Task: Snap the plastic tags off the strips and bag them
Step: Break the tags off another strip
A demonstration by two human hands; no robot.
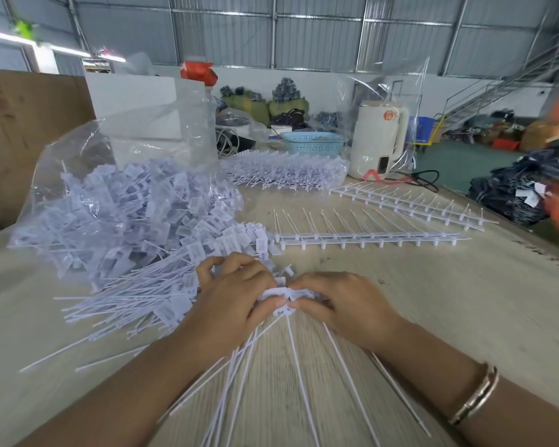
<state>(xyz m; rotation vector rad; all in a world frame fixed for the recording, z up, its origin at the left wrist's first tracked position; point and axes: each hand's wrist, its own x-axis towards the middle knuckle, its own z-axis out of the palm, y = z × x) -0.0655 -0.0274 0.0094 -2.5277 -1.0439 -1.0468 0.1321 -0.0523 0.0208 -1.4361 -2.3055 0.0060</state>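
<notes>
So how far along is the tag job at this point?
Well under way. Done: a big heap of loose tags spills from the clear bag. In hand: the left hand and right hand grip a strip together. Left: a stack of strips and other strips lying flat on the table.

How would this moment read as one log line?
left hand: gripping tag strip | right hand: gripping same strip | loose tags: piled left in bag

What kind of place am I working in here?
Probably a warehouse or small factory floor: corrugated metal walls, a metal staircase, and a worktable heaped with loose tags and uncut strips.
</notes>
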